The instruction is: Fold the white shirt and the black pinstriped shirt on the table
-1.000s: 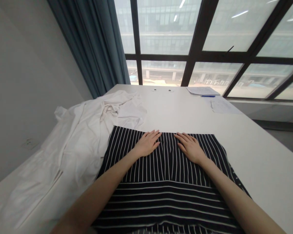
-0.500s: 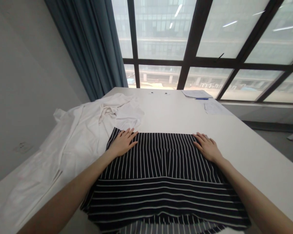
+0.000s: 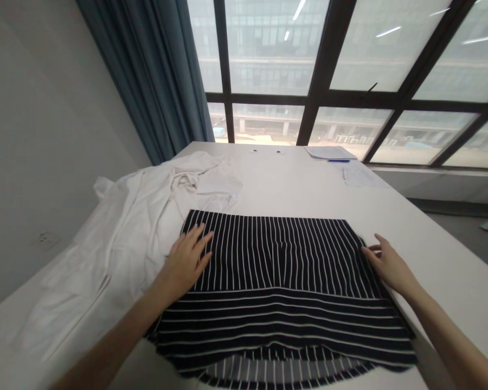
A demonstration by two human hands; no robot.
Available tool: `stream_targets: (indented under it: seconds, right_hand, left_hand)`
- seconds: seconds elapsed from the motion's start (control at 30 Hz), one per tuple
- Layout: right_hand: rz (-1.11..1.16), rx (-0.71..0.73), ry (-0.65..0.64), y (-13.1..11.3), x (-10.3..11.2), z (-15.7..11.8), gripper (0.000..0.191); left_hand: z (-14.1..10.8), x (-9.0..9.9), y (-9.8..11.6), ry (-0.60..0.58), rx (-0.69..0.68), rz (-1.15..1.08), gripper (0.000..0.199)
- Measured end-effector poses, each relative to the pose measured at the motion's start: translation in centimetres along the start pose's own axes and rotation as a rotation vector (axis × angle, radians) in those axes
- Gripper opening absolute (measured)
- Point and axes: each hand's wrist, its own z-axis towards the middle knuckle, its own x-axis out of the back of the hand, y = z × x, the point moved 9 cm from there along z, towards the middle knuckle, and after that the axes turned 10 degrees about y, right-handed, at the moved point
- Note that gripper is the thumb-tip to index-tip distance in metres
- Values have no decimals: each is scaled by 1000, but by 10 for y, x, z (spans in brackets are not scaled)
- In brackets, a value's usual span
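Observation:
A black garment with thin white stripes (image 3: 244, 254) lies spread flat on the white table in front of me. Its far part has lengthwise stripes, and a wide band of crosswise stripes (image 3: 280, 319) runs nearer to me. A curved opening at the near edge shows a paler inside. My left hand (image 3: 185, 262) is over the garment's left edge, fingers spread, holding nothing. At the right edge, my right hand (image 3: 386, 265) has its thumb and bent fingers closed about the cloth's border; the fingertips are partly hidden.
Crumpled white cloth (image 3: 126, 238) covers the table's left side by the wall. Papers (image 3: 329, 153) and a blue pen (image 3: 339, 160) lie at the far right of the white table (image 3: 276, 184). Beyond are a blue curtain (image 3: 154, 81) and large windows.
Both hands have left the garment's far corners and moved nearer to me along its sides. My right hand has shifted outward and closed its fingers at the edge.

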Motion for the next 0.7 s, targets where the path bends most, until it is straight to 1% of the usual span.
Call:
stream_targets:
  seconds: [0.07,0.1,0.13,0.17,0.2,0.27,0.37,0.43,0.5,0.57,0.63,0.7]
  right_hand:
    - [35,-70,-81,1,0,-14,81]
    - [21,-94,-107,1,0,-21,82]
    - [2,-108,-125,1,1,-28,85]
    - [-14,-112,-135,1,2,-35,86]
    - [-24,-105,-144,1,3,-41,87]
    - [-9,-68,-166,-1,1,-51,80]
    - [76,-11,-184,-3,-1,-60,54]
    - [100,4,-147,-1,6,-59,43]
    - [67,13,-109,4,18,-54,38]
    - [-15,-4,-74,18,33,-45,38]
    - [-59,-51,-69,38,45,-35,40]
    - [-30,-144,-109,64,49,-30,41]
  left_hand:
    - [-18,1,44,-86,-147,-74,47]
    - [-29,0,61,-133,-201,-94,49]
    - [-39,0,73,-169,-242,-105,50]
    - [-48,-1,78,-192,-252,-105,52]
    - [-56,-2,78,-201,-244,-98,53]
    - [-66,-5,63,-186,-186,-65,55]
    - [-74,-6,35,-137,-102,-7,59]
    - [-76,-5,26,-123,-80,9,60]
    - [-77,-3,31,-138,-97,-17,59]
    - [-78,-1,46,-180,-143,-80,58]
    - [-79,2,64,-230,-188,-149,58]
    - [-79,4,77,-268,-206,-198,59]
